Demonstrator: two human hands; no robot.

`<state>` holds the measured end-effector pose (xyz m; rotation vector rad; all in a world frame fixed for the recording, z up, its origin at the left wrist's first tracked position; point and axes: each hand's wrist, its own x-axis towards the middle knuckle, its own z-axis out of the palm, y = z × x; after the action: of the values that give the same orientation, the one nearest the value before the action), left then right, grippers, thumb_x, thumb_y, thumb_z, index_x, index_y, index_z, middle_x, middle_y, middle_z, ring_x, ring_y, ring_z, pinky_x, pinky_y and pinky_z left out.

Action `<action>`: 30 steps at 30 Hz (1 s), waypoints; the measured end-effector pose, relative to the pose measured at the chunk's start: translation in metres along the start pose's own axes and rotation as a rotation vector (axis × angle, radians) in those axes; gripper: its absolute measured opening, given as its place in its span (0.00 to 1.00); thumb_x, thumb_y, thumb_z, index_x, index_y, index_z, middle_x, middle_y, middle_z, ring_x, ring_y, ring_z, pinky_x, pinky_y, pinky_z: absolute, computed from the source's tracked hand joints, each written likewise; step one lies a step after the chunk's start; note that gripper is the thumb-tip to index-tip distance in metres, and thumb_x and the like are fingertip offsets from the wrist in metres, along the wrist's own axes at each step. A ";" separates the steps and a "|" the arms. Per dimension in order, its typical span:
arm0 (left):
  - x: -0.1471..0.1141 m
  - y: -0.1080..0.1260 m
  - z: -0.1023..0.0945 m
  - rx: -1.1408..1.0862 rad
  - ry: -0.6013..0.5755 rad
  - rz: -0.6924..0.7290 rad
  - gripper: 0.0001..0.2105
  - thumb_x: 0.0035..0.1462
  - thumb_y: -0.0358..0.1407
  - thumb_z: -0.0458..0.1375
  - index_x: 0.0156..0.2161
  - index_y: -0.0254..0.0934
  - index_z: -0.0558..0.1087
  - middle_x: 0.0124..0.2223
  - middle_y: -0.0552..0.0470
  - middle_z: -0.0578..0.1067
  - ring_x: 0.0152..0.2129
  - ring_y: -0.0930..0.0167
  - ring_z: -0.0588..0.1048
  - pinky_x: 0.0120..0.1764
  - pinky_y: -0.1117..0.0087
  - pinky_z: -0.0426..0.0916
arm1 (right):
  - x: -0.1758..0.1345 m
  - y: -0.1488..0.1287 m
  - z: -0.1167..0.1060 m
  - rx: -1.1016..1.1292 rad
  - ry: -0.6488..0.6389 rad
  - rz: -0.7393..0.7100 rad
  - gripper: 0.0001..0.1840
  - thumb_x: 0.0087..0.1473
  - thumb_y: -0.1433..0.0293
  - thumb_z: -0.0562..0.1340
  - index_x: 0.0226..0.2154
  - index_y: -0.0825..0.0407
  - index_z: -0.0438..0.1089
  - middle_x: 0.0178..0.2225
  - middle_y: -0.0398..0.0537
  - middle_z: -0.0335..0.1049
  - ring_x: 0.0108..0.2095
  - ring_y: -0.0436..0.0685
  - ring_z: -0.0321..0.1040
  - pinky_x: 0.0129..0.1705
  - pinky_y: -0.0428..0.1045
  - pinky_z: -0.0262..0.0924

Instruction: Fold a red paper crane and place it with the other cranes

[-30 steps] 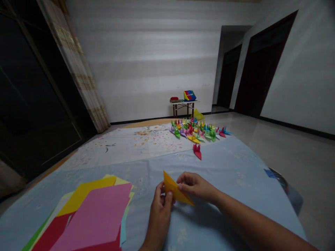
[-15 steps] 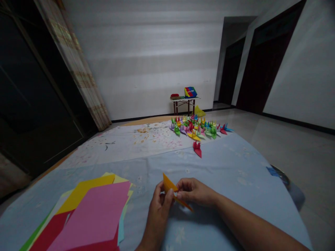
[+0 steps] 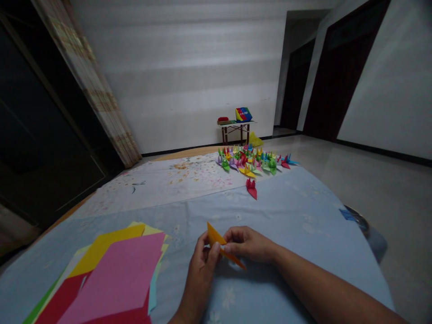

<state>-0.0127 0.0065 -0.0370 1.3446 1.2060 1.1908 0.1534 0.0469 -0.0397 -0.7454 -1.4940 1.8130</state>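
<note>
A partly folded piece of orange origami paper (image 3: 215,234) is held a little above the blue tablecloth, with pointed flaps toward the upper left and lower right. My left hand (image 3: 203,261) pinches it from the left, thumb on the near face. From the right, my right hand (image 3: 248,244) grips its edge between thumb and fingers. The fingertips hide part of the folds. Beyond the hands a single red paper crane (image 3: 251,188) stands on the cloth. To the left lies a stack of coloured paper sheets (image 3: 118,270), pink on top.
Many-coloured paper cranes (image 3: 253,161) crowd the far right of the table, whose light blue cloth (image 3: 286,207) meets a white floral one (image 3: 162,184). A small side table (image 3: 236,125) bearing a colourful box (image 3: 243,114) stands by the wall. A stool (image 3: 364,229) is at the right edge.
The view has shifted slightly. Both hands keep hold of the orange paper, and my right fingers have moved a little along its edge.
</note>
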 end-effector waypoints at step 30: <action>-0.002 -0.002 0.002 0.032 -0.029 0.013 0.21 0.53 0.45 0.53 0.49 0.35 0.63 0.43 0.47 0.73 0.36 0.66 0.73 0.40 0.67 0.66 | -0.008 -0.007 0.013 -0.942 0.249 -0.355 0.18 0.50 0.72 0.56 0.45 0.53 0.66 0.36 0.47 0.72 0.31 0.50 0.67 0.34 0.43 0.60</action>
<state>-0.0110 0.0045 -0.0391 1.3911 1.2024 1.1619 0.1488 0.0338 -0.0305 -0.9940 -2.1230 0.6616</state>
